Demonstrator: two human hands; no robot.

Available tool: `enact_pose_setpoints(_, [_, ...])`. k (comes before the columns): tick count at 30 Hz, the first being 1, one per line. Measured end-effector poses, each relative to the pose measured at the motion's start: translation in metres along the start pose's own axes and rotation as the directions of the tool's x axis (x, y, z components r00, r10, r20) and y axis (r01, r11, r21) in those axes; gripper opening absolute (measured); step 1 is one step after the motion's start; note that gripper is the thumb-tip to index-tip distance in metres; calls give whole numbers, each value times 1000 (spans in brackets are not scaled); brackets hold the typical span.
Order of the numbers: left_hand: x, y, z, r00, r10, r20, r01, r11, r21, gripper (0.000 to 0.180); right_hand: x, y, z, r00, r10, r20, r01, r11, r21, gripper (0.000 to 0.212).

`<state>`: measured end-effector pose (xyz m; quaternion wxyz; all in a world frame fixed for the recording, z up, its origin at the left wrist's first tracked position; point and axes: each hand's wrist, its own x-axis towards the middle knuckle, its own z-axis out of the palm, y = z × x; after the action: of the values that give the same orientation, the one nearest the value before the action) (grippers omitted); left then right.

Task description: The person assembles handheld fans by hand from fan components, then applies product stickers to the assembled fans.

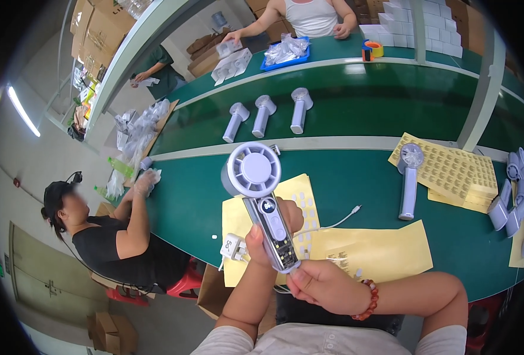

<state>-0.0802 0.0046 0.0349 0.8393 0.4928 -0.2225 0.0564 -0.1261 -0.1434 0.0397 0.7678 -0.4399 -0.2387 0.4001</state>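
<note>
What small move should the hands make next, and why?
Perhaps turn the fan over: its button side shows, its back is hidden, the left hand wraps its handle, and the right hand is at the lower end.

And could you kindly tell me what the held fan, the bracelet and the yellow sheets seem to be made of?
Fan: likely hard plastic, smooth pale lilac moulding, with a glossy, seemingly see-through front panel. Bracelet: shiny reddish beads; stone, glass or plastic, I can't tell. Yellow sheets: probably paper, possibly coated, as they look thin and mostly flat.

Right hand [328, 287] seemingly against lilac fan [269, 216]
</note>
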Motion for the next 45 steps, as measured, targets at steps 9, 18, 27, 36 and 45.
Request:
enact_pose_setpoints(9, [84, -4, -26, 979, -203, 4, 197, 942, -270, 41, -10, 7, 11, 971, -145, 189, 184, 960, -211, 12])
enact_pose_setpoints(18, [221, -104, -23, 984, -35, -173, 174, 57, 983, 53, -25, 20, 28, 898, -304, 319, 413, 832, -370, 31])
enact_pose_setpoints(27, [255, -160, -61, 921, -145, -361, 316, -264, 911, 63, -22, -2, 23, 940, -247, 237, 333, 817, -471, 29])
enact_pose_setpoints(36, [151, -91, 87, 685, -725, 66, -255, -154, 954, 76, -29, -13, 25, 914, -284, 289, 405, 657, -636, 28])
enact_pose_setpoints(45, [117, -105, 120, 674, -738, 29, -230, -172, 958, 72, -25, 24, 30, 901, -340, 269, 427, 805, -411, 25])
